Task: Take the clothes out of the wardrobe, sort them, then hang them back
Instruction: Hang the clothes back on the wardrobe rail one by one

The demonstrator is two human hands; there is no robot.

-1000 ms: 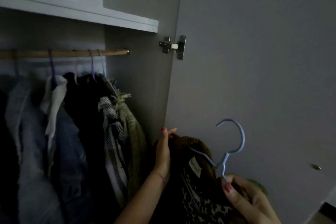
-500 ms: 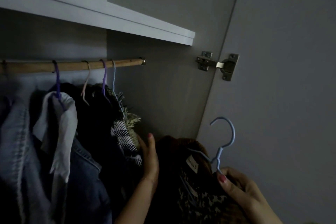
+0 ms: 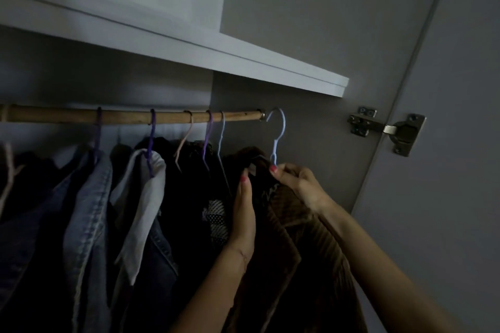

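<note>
Rod (image 3: 130, 116) crowded with hangers; short free stretch at right end, beside side wall (image 3: 297, 159).

Dim light, grey door (image 3: 454, 197), metal hinge (image 3: 389, 131), white shelf (image 3: 189, 46)

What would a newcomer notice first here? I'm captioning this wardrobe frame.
Two hands at lower centre lift a brown corduroy garment on a light blue hanger, its hook beside the right end of the wooden rail. The right hand pinches the hanger's neck; the left hand lies flat against the clothes. Denim jackets hang left.
</note>
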